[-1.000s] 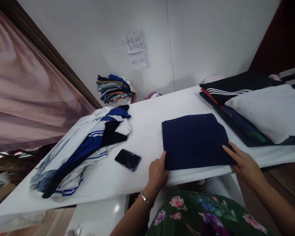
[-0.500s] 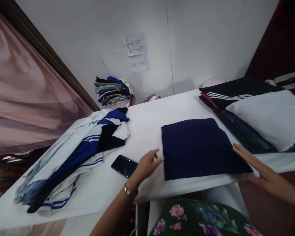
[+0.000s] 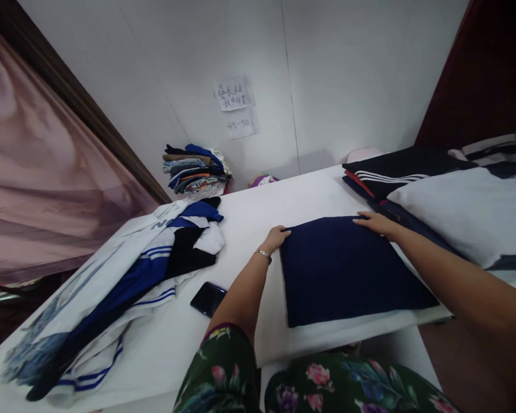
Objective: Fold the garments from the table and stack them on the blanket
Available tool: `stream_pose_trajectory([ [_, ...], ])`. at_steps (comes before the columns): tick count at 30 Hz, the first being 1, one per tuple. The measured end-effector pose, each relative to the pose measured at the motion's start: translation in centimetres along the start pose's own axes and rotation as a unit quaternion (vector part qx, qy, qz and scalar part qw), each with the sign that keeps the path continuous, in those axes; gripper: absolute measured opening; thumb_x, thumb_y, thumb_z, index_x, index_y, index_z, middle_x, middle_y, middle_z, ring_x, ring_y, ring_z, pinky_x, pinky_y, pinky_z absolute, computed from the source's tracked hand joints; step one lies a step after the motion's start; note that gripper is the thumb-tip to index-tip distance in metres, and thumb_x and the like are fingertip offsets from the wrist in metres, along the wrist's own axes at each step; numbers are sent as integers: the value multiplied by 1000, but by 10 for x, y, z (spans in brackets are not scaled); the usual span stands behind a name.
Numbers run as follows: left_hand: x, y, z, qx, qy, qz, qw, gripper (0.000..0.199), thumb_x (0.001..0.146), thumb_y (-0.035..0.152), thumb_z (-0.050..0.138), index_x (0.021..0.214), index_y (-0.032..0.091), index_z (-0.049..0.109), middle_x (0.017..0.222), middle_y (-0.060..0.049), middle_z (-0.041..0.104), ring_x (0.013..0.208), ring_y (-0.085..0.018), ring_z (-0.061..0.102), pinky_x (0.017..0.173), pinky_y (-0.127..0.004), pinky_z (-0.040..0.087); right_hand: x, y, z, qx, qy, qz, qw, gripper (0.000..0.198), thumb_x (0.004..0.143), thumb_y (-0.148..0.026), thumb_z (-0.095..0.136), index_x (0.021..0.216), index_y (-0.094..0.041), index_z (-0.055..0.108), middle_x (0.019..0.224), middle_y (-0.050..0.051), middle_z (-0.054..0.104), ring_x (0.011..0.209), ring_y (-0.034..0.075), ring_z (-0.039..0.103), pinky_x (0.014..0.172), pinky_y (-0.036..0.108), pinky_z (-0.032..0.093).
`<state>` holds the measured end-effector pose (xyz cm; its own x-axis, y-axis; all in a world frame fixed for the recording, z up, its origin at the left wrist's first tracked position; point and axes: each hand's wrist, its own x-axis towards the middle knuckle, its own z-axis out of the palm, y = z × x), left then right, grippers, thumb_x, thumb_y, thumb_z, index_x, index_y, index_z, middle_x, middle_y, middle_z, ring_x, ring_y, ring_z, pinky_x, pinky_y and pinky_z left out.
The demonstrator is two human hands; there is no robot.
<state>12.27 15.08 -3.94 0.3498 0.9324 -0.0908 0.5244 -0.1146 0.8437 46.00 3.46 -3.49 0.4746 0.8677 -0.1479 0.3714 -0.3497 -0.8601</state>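
Note:
A folded navy blue garment (image 3: 348,275) lies flat on the white-covered table in front of me, its near edge close to the table's front. My left hand (image 3: 277,237) is closed at its far left corner, thumb and fingers pinching the cloth. Over at the far right corner, my right hand (image 3: 376,222) has its fingers together on the cloth, gripping the edge. The undersides of both grips are hidden. A black phone (image 3: 208,298) rests on the table, partly covered by my left forearm.
Loose clothes (image 3: 124,287) in white, blue and black spread along the table's left side. Folded clothes (image 3: 395,172) are piled at the right, a white one (image 3: 451,206) on top. Another folded stack (image 3: 195,169) stands by the wall, beneath paper notes (image 3: 236,94). A pink curtain (image 3: 47,172) hangs left.
Both hands have moved away from me, from the garment's left and right sides to its far corners, and have closed on it. The garment lies in about the same place.

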Motion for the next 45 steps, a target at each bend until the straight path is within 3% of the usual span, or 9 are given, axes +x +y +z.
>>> stream_pose_trajectory([
  [3, 11, -4, -6, -16, 18, 0, 1000, 6, 78, 19, 66, 78, 14, 67, 74, -3, 68, 69, -14, 61, 72, -27, 49, 1, -8, 8, 1, -2, -13, 1000, 60, 74, -43, 71, 126, -15, 62, 94, 12, 73, 76, 23, 69, 67, 35, 58],
  [7, 25, -9, -21, -20, 61, 6, 998, 3, 78, 18, 64, 80, 15, 66, 73, 0, 64, 70, -13, 58, 73, -25, 47, 9, -15, 21, -17, 1, -46, 999, 57, 80, -44, 66, 131, -18, 59, 100, 9, 73, 80, 20, 68, 71, 32, 56],
  [12, 19, -16, -31, -6, 45, -9, 999, 11, 80, 24, 65, 75, 14, 67, 75, -4, 68, 71, -15, 60, 73, -27, 47, 26, -25, 32, -102, -47, -70, 991, 36, 78, -39, 67, 101, -12, 73, 91, 12, 73, 87, 26, 68, 83, 38, 54],
  [16, 17, -12, -36, 11, 45, 13, 999, 30, 90, 37, 52, 89, 14, 69, 99, -8, 71, 92, -18, 62, 86, -27, 46, 37, -40, 34, -135, -62, -117, 982, 49, 82, -44, 62, 122, -18, 66, 118, 9, 68, 110, 25, 62, 99, 35, 46],
  [20, 26, -7, -36, 47, 23, 30, 998, 35, 95, 36, 41, 101, 16, 69, 112, -7, 70, 103, -18, 60, 94, -27, 43, 42, -45, 41, -177, -94, -136, 970, 56, 84, -51, 56, 130, -18, 62, 113, 9, 70, 101, 24, 66, 95, 34, 49],
  [26, 36, -15, -40, 145, 2, 21, 989, 39, 96, 37, 39, 80, 17, 67, 95, -7, 72, 93, -20, 60, 90, -29, 42, 50, -33, 42, -259, -65, -135, 954, 58, 86, -54, 50, 124, -13, 66, 116, 14, 68, 109, 29, 62, 97, 37, 45],
  [33, 38, -25, -36, 237, 9, 2, 971, 36, 94, 44, 46, 79, 19, 67, 90, -7, 71, 92, -22, 61, 87, -30, 41, 53, -16, 45, -321, -40, -137, 936, 56, 85, -59, 50, 120, -18, 66, 112, 11, 70, 103, 28, 65, 87, 35, 49],
  [40, 34, -19, -33, 271, 28, -6, 962, 34, 93, 44, 48, 94, 18, 70, 104, -12, 71, 103, -25, 62, 90, -34, 43, 46, -17, 43, -373, -10, -145, 916, 55, 87, -55, 48, 124, -17, 63, 113, 14, 70, 107, 31, 63, 89, 41, 48],
  [45, 9, 7, -26, 263, 65, 56, 961, 44, 97, 43, 42, 126, 14, 59, 134, -13, 58, 124, -22, 51, 104, -31, 36, 25, -45, 48, -401, 29, -233, 885, 50, 91, -46, 42, 131, -21, 57, 138, 14, 55, 131, 34, 45, 106, 57, 30],
])
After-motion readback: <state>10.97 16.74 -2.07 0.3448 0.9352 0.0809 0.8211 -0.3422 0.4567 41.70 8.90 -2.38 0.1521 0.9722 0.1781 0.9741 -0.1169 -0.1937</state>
